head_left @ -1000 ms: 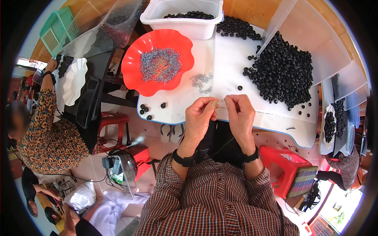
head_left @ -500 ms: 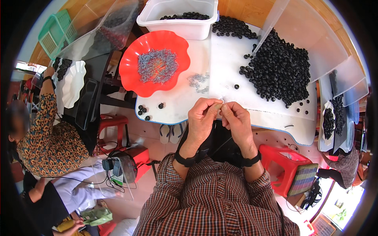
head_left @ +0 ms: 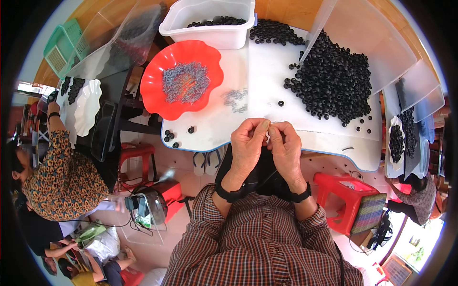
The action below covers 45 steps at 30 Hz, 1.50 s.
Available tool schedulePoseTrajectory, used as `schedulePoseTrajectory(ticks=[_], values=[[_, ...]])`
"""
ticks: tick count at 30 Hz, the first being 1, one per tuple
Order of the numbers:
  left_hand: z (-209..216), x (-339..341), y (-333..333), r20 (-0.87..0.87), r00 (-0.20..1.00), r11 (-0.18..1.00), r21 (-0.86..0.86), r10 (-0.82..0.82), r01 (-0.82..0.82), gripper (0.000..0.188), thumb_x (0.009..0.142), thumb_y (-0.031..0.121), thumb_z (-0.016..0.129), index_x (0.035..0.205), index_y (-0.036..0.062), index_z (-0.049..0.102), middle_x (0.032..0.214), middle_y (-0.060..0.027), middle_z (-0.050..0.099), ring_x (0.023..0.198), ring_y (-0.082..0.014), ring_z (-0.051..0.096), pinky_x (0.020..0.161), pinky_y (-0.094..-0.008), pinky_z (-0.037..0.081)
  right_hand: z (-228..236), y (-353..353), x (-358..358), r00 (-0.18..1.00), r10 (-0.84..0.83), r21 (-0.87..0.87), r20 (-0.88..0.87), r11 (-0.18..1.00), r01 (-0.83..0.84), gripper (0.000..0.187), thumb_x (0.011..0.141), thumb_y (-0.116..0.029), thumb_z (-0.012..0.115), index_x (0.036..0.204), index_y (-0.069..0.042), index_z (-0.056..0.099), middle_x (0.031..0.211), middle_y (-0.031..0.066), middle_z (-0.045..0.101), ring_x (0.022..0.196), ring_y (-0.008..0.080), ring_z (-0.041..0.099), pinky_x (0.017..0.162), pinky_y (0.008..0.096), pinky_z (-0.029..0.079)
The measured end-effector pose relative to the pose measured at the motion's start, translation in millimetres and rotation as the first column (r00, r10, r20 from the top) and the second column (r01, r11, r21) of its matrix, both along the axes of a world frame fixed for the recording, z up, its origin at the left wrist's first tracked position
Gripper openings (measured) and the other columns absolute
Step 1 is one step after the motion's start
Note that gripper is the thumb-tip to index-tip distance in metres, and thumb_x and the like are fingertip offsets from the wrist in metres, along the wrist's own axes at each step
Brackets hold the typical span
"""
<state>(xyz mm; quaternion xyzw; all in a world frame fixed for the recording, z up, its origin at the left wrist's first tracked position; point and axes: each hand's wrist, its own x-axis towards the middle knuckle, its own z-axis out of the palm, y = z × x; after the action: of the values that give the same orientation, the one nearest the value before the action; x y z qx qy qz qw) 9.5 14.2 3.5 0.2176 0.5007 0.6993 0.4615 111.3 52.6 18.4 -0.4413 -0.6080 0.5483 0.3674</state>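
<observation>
My left hand (head_left: 248, 145) and my right hand (head_left: 285, 145) meet at the near edge of a white table (head_left: 210, 131). Thumbs and fingers of both are pinched together. Whatever lies between the fingertips is too small to make out. Beyond my hands, one round black bead-like piece (head_left: 281, 103) sits apart from a large heap of similar black pieces (head_left: 336, 81) to the right. A red wavy-edged plate (head_left: 212, 53) on the left holds many tiny grey-blue pieces (head_left: 183, 82). More tiny grey pieces (head_left: 236, 100) lie on the table beside it.
A white tub (head_left: 205, 39) with black pieces stands at the back. A clear plastic bin (head_left: 367, 43) leans over the heap. Several black pieces (head_left: 175, 145) lie near the left front edge. A red stool (head_left: 343, 183) stands right; a person in a patterned top (head_left: 67, 181) works at left.
My hands stay pinched together at nearly the same spot, with slight finger movement. The table has shifted slightly left in view. At left, the person in the patterned top has moved a little.
</observation>
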Motion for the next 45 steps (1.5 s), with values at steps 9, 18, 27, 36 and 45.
schedulePoseTrajectory(ticks=[9, 18, 27, 36, 45], values=[[-0.4, 2.3, 9.5, 0.164, 0.985, 0.999, -0.006, -0.049, 0.05, 0.023, 0.094, 0.02, 0.064, 0.095, -0.0023, 0.067, 0.072, -0.0033, 0.061, 0.058, -0.0087, 0.054, 0.053, -0.0223, 0.047, -1.3, 6.4, 11.2, 0.99, 0.021, -0.088, -0.137, 0.996, -0.034, 0.008, 0.096, -0.005, 0.056, 0.096, 0.002, 0.056, 0.077, 0.0026, 0.059, 0.064, 0.0059, 0.052, 0.058, 0.0206, 0.046], [-2.2, 5.5, 13.4, 0.209, 0.975, 0.997, 0.012, -0.074, 0.074, 0.024, 0.095, 0.022, 0.062, 0.096, -0.0016, 0.067, 0.075, -0.0033, 0.062, 0.061, -0.0087, 0.055, 0.055, -0.0227, 0.048, 1.4, 8.9, 14.7, 0.987, 0.012, -0.113, -0.163, 0.993, -0.031, 0.009, 0.096, -0.006, 0.056, 0.098, 0.002, 0.057, 0.078, 0.0019, 0.06, 0.064, 0.0053, 0.051, 0.058, 0.02, 0.045], [-5.7, 7.3, 13.6, 0.279, 0.957, 0.997, 0.035, -0.077, 0.07, 0.018, 0.094, 0.016, 0.064, 0.096, -0.0022, 0.065, 0.078, -0.0043, 0.063, 0.063, -0.0085, 0.056, 0.057, -0.0218, 0.048, -0.7, 9.9, 14.3, 0.984, -0.02, -0.165, -0.176, 0.986, -0.009, 0.012, 0.096, -0.01, 0.059, 0.098, 0.002, 0.058, 0.077, 0.0015, 0.06, 0.063, 0.005, 0.051, 0.057, 0.0194, 0.044], [-6.3, 5.7, 34.2, -0.245, 0.967, 0.992, -0.117, -0.074, 0.046, 0.02, 0.091, 0.017, 0.067, 0.099, -0.0011, 0.066, 0.076, -0.004, 0.064, 0.06, -0.0103, 0.056, 0.056, -0.0239, 0.048, -7.4, 18.6, 23.4, 0.985, -0.119, -0.104, -0.129, 0.989, 0.106, 0.011, 0.095, -0.01, 0.059, 0.095, 0.001, 0.058, 0.075, -0.0005, 0.057, 0.062, 0.0048, 0.05, 0.056, 0.0199, 0.043], [-0.5, 10.8, 68.7, -0.981, 0.192, 0.984, -0.066, -0.034, -0.163, 0.02, 0.083, 0.013, 0.071, 0.103, 0.0083, 0.069, 0.084, -0.0086, 0.056, 0.072, -0.0259, 0.059, 0.059, -0.0362, 0.047, -12.2, 28.2, 34.1, 0.981, -0.179, -0.024, -0.08, 0.984, 0.177, 0.01, 0.095, -0.009, 0.058, 0.093, 0.001, 0.057, 0.075, 0.0, 0.056, 0.062, 0.0051, 0.051, 0.056, 0.0204, 0.043]])
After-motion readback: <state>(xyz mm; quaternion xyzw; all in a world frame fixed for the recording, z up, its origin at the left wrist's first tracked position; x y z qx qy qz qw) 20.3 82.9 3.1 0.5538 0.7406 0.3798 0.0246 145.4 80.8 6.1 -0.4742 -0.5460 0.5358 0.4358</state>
